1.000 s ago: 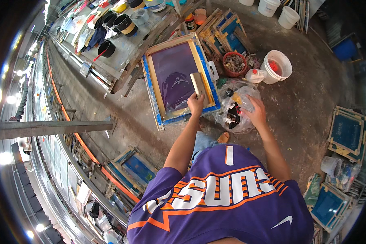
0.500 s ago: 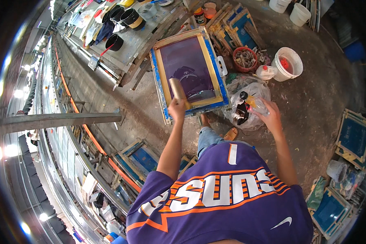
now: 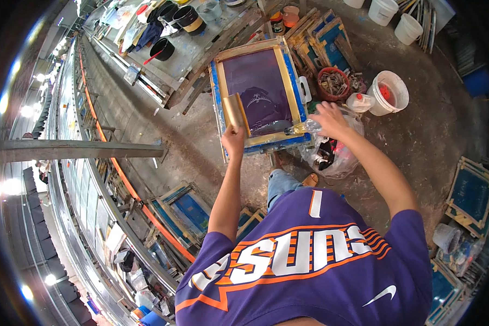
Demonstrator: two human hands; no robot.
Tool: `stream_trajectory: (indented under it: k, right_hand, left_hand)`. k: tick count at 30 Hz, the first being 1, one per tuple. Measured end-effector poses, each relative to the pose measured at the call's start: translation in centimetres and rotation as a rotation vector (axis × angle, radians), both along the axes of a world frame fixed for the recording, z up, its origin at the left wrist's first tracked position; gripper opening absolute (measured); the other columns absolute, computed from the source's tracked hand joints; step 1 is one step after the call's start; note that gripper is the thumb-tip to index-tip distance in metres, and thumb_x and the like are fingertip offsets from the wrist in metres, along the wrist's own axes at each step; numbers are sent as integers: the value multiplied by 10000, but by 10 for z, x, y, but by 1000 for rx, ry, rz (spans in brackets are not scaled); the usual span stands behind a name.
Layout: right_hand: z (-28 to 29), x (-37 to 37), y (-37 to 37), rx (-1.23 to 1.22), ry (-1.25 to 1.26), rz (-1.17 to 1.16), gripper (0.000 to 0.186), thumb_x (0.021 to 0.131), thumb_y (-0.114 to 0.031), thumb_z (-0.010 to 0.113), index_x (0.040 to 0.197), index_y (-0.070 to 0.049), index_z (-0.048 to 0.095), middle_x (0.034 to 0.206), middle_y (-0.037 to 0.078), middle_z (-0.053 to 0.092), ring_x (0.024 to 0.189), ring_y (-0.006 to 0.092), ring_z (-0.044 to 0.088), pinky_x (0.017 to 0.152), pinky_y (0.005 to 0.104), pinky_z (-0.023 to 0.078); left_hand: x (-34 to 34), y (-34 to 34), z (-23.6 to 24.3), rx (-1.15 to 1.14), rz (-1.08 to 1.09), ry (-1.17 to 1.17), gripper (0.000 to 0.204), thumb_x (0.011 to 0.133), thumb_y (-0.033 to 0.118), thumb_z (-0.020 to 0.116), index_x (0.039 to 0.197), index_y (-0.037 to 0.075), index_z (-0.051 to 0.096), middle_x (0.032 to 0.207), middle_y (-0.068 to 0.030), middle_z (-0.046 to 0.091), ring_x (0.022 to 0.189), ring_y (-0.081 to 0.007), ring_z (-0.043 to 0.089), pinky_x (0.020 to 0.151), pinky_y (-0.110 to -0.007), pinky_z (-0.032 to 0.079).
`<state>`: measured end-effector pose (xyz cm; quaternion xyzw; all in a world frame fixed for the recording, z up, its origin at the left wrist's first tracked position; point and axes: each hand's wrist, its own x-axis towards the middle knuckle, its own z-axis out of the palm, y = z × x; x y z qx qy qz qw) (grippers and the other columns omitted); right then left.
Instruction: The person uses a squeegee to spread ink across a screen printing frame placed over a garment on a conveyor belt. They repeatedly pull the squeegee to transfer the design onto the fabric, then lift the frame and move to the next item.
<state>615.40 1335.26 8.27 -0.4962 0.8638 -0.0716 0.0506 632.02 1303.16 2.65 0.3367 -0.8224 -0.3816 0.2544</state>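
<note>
My left hand (image 3: 233, 142) is closed round the lower end of a golden-brown squeegee (image 3: 234, 111), held over the left side of a screen printing frame (image 3: 259, 56). The frame has wooden bars edged with blue and tan tape, and its dark purple mesh (image 3: 258, 76) carries a pale curved mark. My right hand (image 3: 332, 120) grips a clear plastic bottle (image 3: 311, 126) with yellowish contents. It lies tilted, its neck pointing left over the frame's lower right corner. Whether anything flows from it I cannot tell.
Below the bottle sits a clear plastic bag (image 3: 345, 163) of rubbish. Beyond it are a red basket (image 3: 333, 84), a white jug (image 3: 359, 102) and a white bucket (image 3: 399, 89). Stacked frames (image 3: 331, 41) lean behind. A cluttered table (image 3: 212, 32) with black pots stands far left.
My right hand has swung the bottle up and left from above the bag to the frame's lower right corner, tipping it leftward. My left hand still holds the squeegee over the frame.
</note>
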Motion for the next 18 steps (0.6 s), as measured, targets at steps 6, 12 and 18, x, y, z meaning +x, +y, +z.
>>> stream_trajectory:
  k: [6,12,18]
  right_hand:
    - [-19,5,-79,39,219,95,124,790,-131,673,849,-155,779,1009,59,627,1100,249,554,952,408,433]
    - [-17,10,-113,64,299,129,109,786,-141,657,792,-128,766,938,52,640,1060,244,578,895,391,470]
    - [-17,11,-104,24,101,78,224,742,-202,776,956,-135,772,1018,59,638,1110,261,550,906,391,462]
  left_hand:
    - [21,-13,37,71,51,31,291,825,209,739,1005,-19,721,724,-134,697,683,-121,633,678,-336,505]
    - [34,-13,30,53,62,2,305,832,204,751,1056,-2,720,735,-125,691,701,-122,632,690,-340,508]
    - [34,-20,24,7,89,-76,285,821,205,733,1037,20,726,702,-155,664,667,-150,640,670,-359,505]
